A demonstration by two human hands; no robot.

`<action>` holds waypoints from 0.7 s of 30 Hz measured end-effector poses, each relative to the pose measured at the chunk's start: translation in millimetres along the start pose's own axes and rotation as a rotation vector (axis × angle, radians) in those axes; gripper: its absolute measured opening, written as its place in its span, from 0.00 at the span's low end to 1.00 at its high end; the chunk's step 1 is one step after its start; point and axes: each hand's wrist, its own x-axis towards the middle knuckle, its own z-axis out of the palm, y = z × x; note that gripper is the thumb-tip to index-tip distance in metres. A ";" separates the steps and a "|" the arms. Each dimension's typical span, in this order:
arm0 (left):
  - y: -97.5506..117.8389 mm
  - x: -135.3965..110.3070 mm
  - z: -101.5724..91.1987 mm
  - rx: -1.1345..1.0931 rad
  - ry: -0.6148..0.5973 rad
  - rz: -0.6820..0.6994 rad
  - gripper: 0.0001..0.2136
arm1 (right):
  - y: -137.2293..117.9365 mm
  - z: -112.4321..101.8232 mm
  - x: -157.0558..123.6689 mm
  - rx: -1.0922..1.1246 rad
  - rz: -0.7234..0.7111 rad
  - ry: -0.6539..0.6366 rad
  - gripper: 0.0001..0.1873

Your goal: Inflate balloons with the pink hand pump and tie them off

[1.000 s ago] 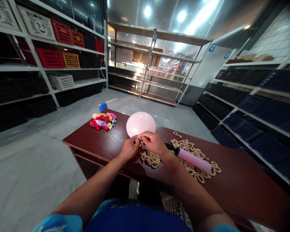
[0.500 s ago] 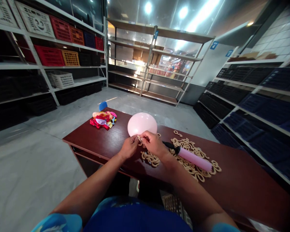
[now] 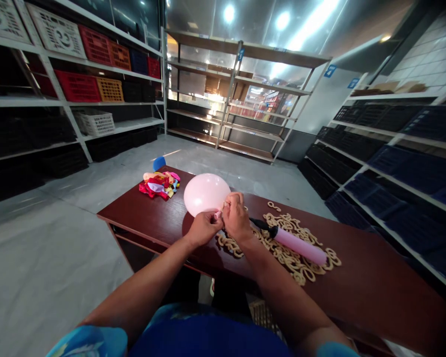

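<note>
An inflated pale pink balloon [image 3: 207, 194] rests over the table's middle, its neck end toward my hands. My left hand [image 3: 204, 229] is closed, thumb and forefinger pinching the pink tip of the balloon's neck. Close against it, my right hand [image 3: 237, 218] is curled shut at the balloon's lower right side. A bit of beige shows at its fingers, seemingly one of the beige loops; the fingers hide most of it. A pile of beige loops [image 3: 295, 267] lies to the right, under a pink balloon pump [image 3: 301, 246] with a black nozzle end.
Several uninflated coloured balloons [image 3: 159, 186] lie heaped at the left of the dark red-brown table [image 3: 360, 277]. A blue chair back [image 3: 159, 163] shows behind it. Shelves with crates [image 3: 78, 87] stand left, more racks [image 3: 390, 134] right, a rack [image 3: 223, 130] at the back.
The balloon has shifted left and tilted. My right hand has turned upward into a tighter curl, and the pink neck tip now shows at my left fingertips.
</note>
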 end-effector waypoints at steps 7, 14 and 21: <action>-7.1 -11.6 13.1 0.056 -0.119 0.089 0.11 | 34.2 9.4 22.3 0.142 0.037 0.227 0.02; -28.1 16.2 -15.1 0.140 0.090 -0.027 0.13 | 37.8 14.1 38.0 0.668 0.432 0.157 0.11; -54.9 83.5 -101.1 0.464 0.424 -0.159 0.08 | 72.9 13.4 77.9 0.915 0.502 0.274 0.20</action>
